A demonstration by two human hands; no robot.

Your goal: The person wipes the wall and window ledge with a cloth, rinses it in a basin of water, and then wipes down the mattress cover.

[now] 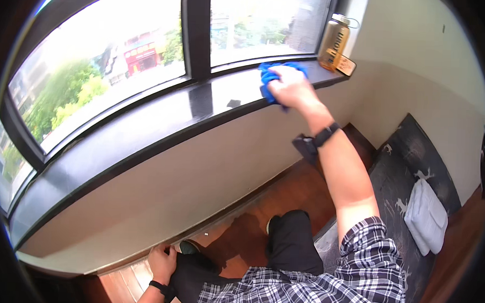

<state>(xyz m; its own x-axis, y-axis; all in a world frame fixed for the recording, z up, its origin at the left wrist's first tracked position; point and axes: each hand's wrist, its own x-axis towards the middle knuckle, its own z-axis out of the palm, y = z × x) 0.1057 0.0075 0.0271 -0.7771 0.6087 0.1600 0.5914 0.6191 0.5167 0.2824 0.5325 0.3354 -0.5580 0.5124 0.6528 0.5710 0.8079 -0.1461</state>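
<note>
On the dark window sill (120, 121), my right hand (293, 89) is closed around a crumpled blue cloth (267, 80) and presses it near the front edge. My right arm reaches far forward, with a black band and a small dark device at the wrist. Down at the lower left, my left hand (162, 263) rests beside my left knee, holding nothing that I can see. Its fingers are loosely bent, with a gap at the thumb. Beyond the cloth, an amber bottle (333, 45) with a white lid stands at the sill's right end, beside a phone-like flat object (346, 65).
A small dark patch (233, 103) lies on the sill left of the cloth. Window frames (195, 32) rise behind it. At right, a dark patterned seat (383, 178) holds a folded white cloth (426, 216). Brown wooden floor (251, 205) lies below the sill wall.
</note>
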